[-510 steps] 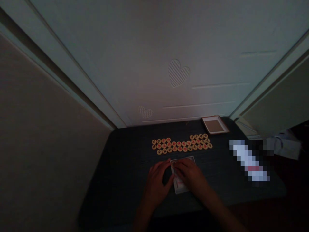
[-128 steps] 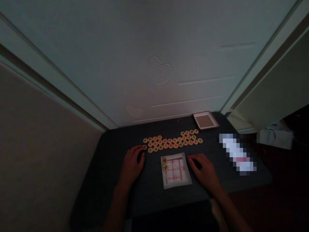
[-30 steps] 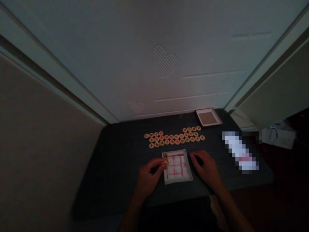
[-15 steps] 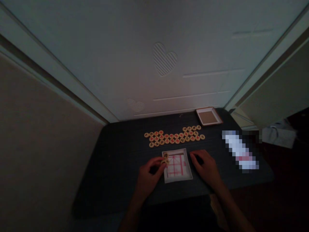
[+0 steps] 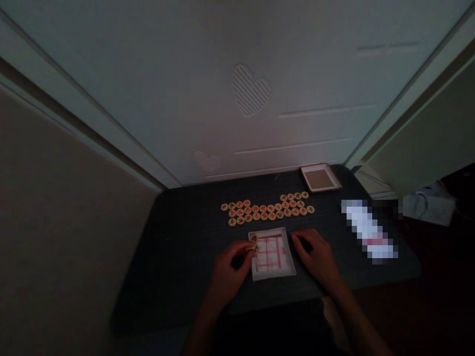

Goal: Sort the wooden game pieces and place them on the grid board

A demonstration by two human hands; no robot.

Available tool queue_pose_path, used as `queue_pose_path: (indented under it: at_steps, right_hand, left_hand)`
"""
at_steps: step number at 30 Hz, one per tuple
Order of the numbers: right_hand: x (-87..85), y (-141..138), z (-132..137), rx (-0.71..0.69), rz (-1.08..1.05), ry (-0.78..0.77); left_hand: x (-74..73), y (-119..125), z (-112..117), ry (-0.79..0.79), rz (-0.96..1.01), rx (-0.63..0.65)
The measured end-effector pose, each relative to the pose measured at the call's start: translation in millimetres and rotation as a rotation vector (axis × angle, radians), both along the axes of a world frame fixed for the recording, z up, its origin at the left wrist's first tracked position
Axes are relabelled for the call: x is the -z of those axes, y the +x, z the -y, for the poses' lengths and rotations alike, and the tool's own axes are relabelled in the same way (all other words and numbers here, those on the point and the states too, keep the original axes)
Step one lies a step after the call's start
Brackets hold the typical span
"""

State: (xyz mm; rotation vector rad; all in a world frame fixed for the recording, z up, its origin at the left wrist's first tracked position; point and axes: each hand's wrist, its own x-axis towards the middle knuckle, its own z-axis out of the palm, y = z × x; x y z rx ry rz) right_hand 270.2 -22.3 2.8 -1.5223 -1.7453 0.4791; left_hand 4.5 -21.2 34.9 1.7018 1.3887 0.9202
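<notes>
Though dimness blurs its markings, left hand (image 5: pixel 227 271) pinches a disc (image 5: pixel 255 248) — right hand (image 5: pixel 318 257) lies empty.

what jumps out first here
Pale round discs lie in rows mid-table, bright against the dark table. Nearer, a white tray with a red grid sits between the hands: the left hand pinches a disc at its left edge, the right hand rests beside it.

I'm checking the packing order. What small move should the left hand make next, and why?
Probably lower the held piece into the white box, just on the near side of the corner piece. The left hand pinches it over the box's left edge, and the grid beside it lies bare.
</notes>
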Motion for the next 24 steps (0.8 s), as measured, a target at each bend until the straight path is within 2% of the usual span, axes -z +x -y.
queue_pose_path:
  at_steps: [6,16,24]
  right_hand:
    - [0.3,-0.1,-0.3,-0.001,-0.006,0.013]
    - [-1.2,-0.7,-0.3,0.008,0.0,0.021]
    - [-1.3,-0.5,-0.1,0.008,-0.006,0.007]
  left_hand:
    - [0.5,-1.9,-1.1,0.004,0.028,-0.047]
    - [-6.4,-1.2,-0.2,0.079,-0.057,0.028]
    - [-2.2,0.5,2.7,0.019,-0.08,-0.004]
